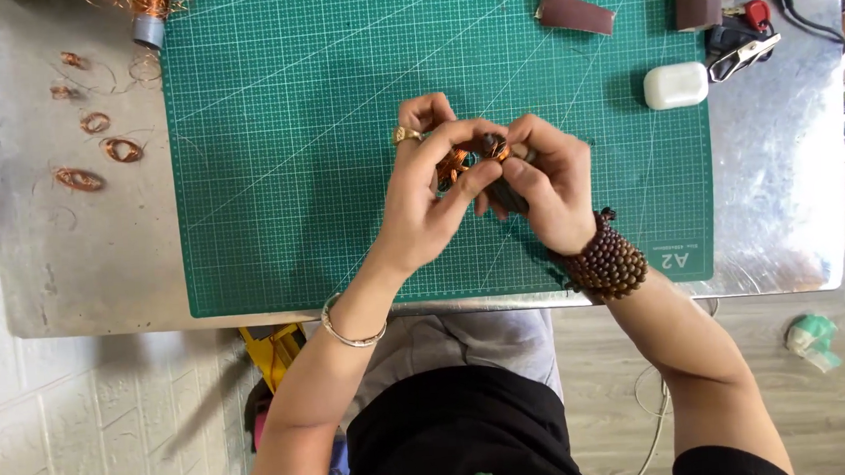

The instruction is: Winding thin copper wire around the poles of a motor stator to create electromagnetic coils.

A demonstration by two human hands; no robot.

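Both hands met above the middle of the green cutting mat (284, 177), which lay on a metal table (87, 274). The left hand (430, 194) pinched a small copper wire coil (451, 163) between thumb and fingertips; the coil sat just inside those fingers, partly hidden by them. The right hand (547, 188) closed its thumb and forefinger on a small dark part with copper windings (494, 147), held at the fingertips and touching or nearly touching the coil; the exact join could not be made out. Left hand wore a gold ring; a silver bangle (352, 330) on that wrist, a wrap of brown wooden beads (605, 260) on the right wrist. Loose copper wire loops (100, 148) lay on bare metal left of the mat, well apart from the hands. A wire spool (149, 20) stood at the mat's upper left corner. A closed white case (675, 85) sat on the mat's right side, contents not visible. A strip of brown sandpaper (575, 12) lay near the top edge.
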